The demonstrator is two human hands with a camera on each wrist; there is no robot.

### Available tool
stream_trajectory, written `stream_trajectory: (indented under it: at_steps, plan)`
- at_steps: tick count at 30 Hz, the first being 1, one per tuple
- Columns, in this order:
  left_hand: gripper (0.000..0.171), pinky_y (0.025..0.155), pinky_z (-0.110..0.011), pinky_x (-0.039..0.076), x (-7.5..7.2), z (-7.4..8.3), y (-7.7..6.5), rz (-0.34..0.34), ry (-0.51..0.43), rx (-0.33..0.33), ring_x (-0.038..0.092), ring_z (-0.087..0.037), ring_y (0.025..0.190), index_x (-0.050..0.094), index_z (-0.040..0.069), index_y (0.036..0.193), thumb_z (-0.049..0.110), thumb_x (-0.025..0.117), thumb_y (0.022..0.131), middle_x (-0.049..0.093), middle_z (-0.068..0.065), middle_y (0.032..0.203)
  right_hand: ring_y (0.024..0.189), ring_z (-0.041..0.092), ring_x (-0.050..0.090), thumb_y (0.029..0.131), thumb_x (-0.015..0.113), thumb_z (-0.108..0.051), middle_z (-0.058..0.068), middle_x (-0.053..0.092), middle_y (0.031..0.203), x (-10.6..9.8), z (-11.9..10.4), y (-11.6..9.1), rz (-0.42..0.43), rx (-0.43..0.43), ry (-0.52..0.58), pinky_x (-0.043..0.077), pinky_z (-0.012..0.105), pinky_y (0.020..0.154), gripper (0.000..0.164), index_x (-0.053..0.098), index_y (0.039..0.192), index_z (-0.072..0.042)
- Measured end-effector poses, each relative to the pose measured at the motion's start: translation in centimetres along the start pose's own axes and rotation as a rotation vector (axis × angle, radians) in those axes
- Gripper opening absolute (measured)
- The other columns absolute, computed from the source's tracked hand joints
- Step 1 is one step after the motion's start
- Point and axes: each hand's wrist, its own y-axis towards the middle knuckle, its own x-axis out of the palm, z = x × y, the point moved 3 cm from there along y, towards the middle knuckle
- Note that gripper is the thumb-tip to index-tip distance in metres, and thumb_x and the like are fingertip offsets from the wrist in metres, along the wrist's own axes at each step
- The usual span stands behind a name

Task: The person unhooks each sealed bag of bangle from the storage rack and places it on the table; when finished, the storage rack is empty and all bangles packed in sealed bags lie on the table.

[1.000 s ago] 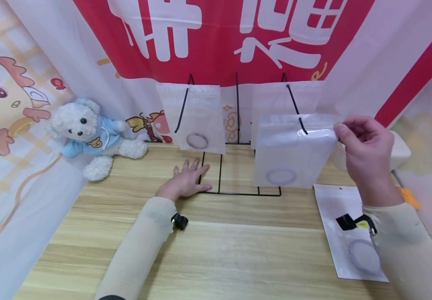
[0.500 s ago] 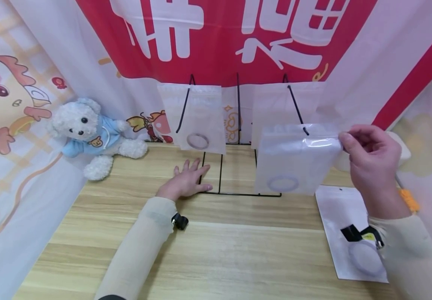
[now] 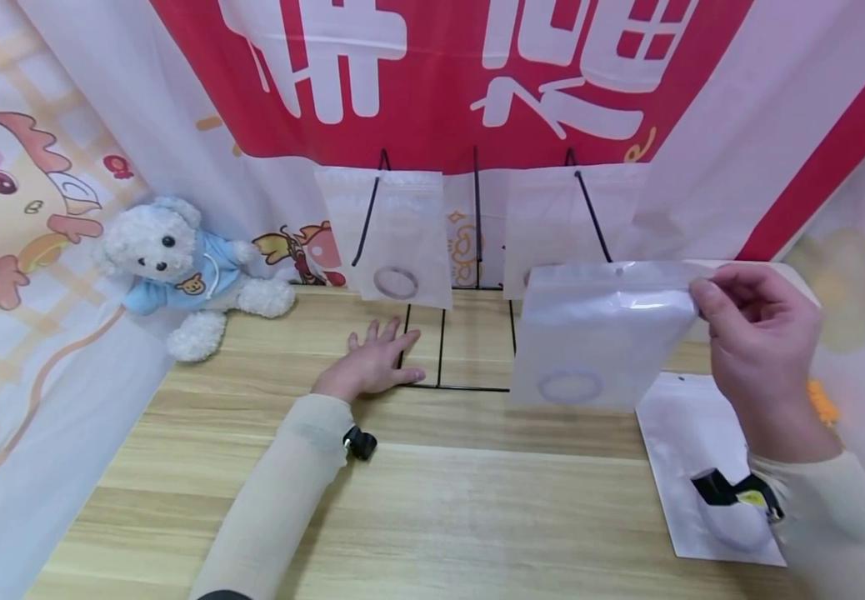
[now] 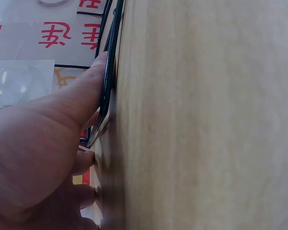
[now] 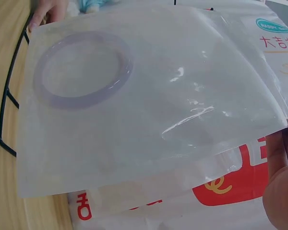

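Note:
My right hand pinches the top right corner of a translucent zip bag between thumb and fingers. Inside lies a pale lavender bangle, near the bag's bottom. The bag's punched top edge is at the tip of the rack's right hook; it looks free of it, though contact is hard to tell. My left hand rests with spread fingers on the base of the black wire rack, thumb along the wire in the left wrist view. Another bagged bangle hangs from the left hook.
Behind the held bag, one more bag hangs on the right hook. A flat white bag with a bangle lies on the wooden table beneath my right forearm. A plush bear sits back left, before printed cloth.
My right hand has moved down, right and toward me, drawing the bag along the right hook to its tip. My left hand has stayed in place.

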Motion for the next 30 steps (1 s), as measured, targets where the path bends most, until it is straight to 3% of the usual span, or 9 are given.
stream_trajectory:
  at_steps: [14,18,21,25,30]
  plan:
    - [0.092,0.125,-0.082,-0.008,0.0,-0.1,0.0,-0.001,-0.008,0.005,-0.008,-0.054,0.166,0.025,0.032,0.174,0.070,0.064,0.099,-0.004,-0.012,0.184,0.068,0.018,0.056,0.092,0.072,0.017,0.010,0.071,0.086,-1.6,0.5,-2.6,-0.001,0.011,0.050,0.058,0.014,0.064,0.015,0.073,0.106,0.014]
    - [0.092,0.124,-0.084,-0.007,-0.3,0.1,-0.5,0.010,-0.021,0.015,-0.006,-0.055,0.165,0.025,0.032,0.173,0.073,0.061,0.099,-0.002,-0.014,0.184,0.066,0.017,0.058,0.092,0.070,0.019,0.010,0.071,0.083,-1.8,1.0,-3.5,-0.012,0.099,0.082,0.058,0.017,0.060,0.016,0.073,0.105,0.011]
    - [0.093,0.123,-0.085,-0.006,-0.3,0.2,-0.6,0.013,-0.021,0.023,-0.005,-0.056,0.165,0.025,0.032,0.173,0.075,0.059,0.099,-0.002,-0.015,0.184,0.067,0.014,0.062,0.095,0.072,0.014,0.005,0.071,0.084,-2.0,1.8,-3.9,-0.069,0.186,0.054,0.059,0.016,0.062,0.018,0.075,0.108,0.003]
    - [0.094,0.124,-0.083,-0.007,-0.1,-0.2,-0.1,0.008,-0.020,0.018,-0.007,-0.055,0.165,0.025,0.034,0.173,0.076,0.061,0.097,-0.003,-0.013,0.184,0.072,0.011,0.063,0.099,0.075,-0.001,-0.001,0.071,0.089,-2.5,3.2,-3.8,-0.140,0.301,-0.055,0.060,0.014,0.068,0.016,0.074,0.113,-0.009]
    - [0.098,0.126,-0.081,-0.007,0.3,-0.8,0.5,-0.001,-0.012,0.019,-0.009,-0.052,0.166,0.024,0.034,0.174,0.081,0.058,0.095,-0.004,-0.011,0.184,0.077,0.009,0.066,0.100,0.078,-0.016,-0.005,0.070,0.096,-3.1,5.0,-2.6,-0.136,0.428,-0.152,0.060,0.014,0.071,0.021,0.071,0.120,-0.015]
